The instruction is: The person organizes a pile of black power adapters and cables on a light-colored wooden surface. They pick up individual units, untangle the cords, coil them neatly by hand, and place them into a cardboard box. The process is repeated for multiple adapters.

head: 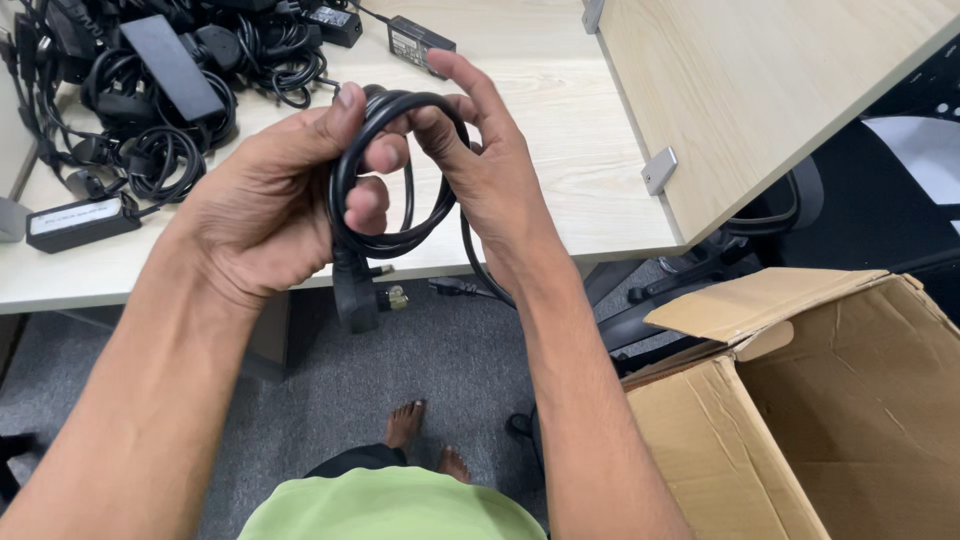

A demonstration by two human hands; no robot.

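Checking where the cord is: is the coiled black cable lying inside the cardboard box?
No: the coiled black cable is held up over the desk edge between the left hand and right hand, apart from the cardboard box.

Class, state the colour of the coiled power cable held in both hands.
Black; the coiled power cable shows best in the head view.

Part of the coiled black power cable (pixel 385 215) is hidden behind the left hand's (pixel 270 205) fingers. The pile of black adapters (pixel 165 90) at upper left is cut off by the frame's edge, as is the cardboard box (pixel 800 420) at lower right.
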